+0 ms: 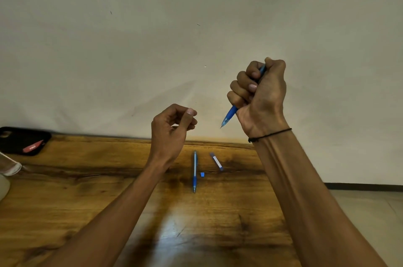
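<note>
Pale, plain wall (196, 27) fills the upper half of the head view, with a wooden desk (87, 190) of strong dark grain below it and a strip of tiled floor (370, 212) at the far right.

2 bare forearms rise from the bottom edge, both lifted well above the desk. The right hand (259, 94) is the higher, its back turned to the camera, with a thin black cord (270, 135) round the wrist. Its 4 fingers are wrapped in a fist round a blue mechanical pencil (229, 115), and the thumb sits over the top end. The pencil slants down to the left, with its clear tip pointing toward the left hand (170, 129).

The left hand is lower and nearer the middle, wrist bent and fingers curled. Thumb and forefinger tips are together, but it is unclear whether they pinch anything.

On the desk, between the 2 forearms, lies a second blue pencil (194, 170), running straight away from the viewer. A small blue cap (202, 174) sits just beside it on the right. A slim lead tube (216, 161) lies at a slant a little farther right.

At the far left edge of the desk rests a black case (21, 140) with a red item (32, 147) on it, and part of a clear glass (11, 166) shows in front of it.
</note>
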`<action>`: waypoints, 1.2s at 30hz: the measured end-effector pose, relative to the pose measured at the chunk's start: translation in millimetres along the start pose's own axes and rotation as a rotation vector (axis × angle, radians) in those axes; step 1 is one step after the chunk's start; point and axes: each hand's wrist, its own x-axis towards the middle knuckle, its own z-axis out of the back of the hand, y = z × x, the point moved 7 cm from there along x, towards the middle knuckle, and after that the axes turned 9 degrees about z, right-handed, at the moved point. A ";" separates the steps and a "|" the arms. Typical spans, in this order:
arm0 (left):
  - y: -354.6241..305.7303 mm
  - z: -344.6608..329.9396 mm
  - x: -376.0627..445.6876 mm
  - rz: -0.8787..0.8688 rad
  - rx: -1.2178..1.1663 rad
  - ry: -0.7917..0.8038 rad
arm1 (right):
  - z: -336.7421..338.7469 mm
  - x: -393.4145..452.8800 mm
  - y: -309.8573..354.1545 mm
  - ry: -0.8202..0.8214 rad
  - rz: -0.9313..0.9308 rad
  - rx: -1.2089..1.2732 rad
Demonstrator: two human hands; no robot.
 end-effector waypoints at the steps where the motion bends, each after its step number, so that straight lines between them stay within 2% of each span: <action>1: 0.1 0.3 0.0 -0.001 0.000 -0.001 | -0.1 -0.1 -0.6 0.000 -0.002 0.000; 16: -0.5 -3.3 0.1 -0.009 -0.044 0.041 | 5.1 2.6 -15.6 0.012 -0.010 -0.057; 27: 2.9 -21.7 -6.4 0.038 -0.040 0.247 | 28.8 2.7 -60.0 -0.043 -0.153 -0.165; 30: 5.2 -18.6 -4.4 0.054 -0.044 0.207 | 30.5 1.9 -59.0 -0.069 -0.154 -0.124; 36: 7.4 -6.8 0.5 0.068 -0.067 0.080 | 20.3 5.2 -28.8 -0.059 0.002 -0.032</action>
